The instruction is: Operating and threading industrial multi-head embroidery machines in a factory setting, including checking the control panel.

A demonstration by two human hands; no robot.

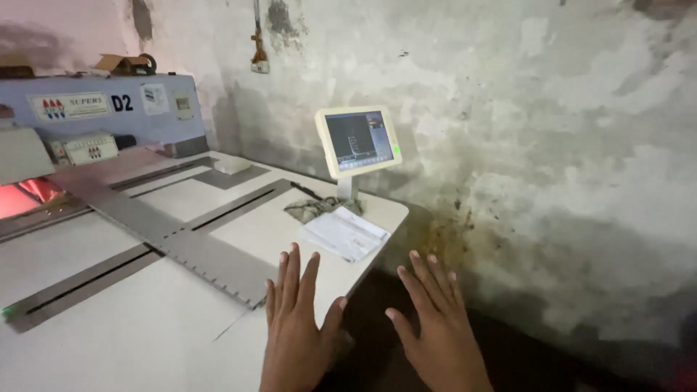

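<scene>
The stack of white papers (343, 233) lies flat on the white machine surface (131, 327), at the foot of the small touchscreen monitor (358, 141) and near the surface's far right corner. Its long axis runs roughly from 10 o'clock to 4 o'clock, with the near right corner pointing toward the table edge. It sits at about 1 o'clock from the left hand (296, 327), near it but not touching.

The left hand is held flat, palm down, over the right edge of the surface, fingers spread and pointing to 12 o'clock, thumb out toward 2 o'clock; it grips nothing. The right hand (439, 327) hovers beside it, past the surface's edge over the dark floor (552, 363), also palm down and spread wide, fingers angled toward 11 o'clock, thumb toward 9 o'clock, holding nothing.

At 10 o'clock from the left hand, a long grey metal guide bar (174, 243) runs diagonally across the surface, its axis from 10 to 4 o'clock. A crumpled cloth (308, 209) lies just beside the papers, by the monitor stand. A stained plaster wall (544, 145) rises behind.
</scene>
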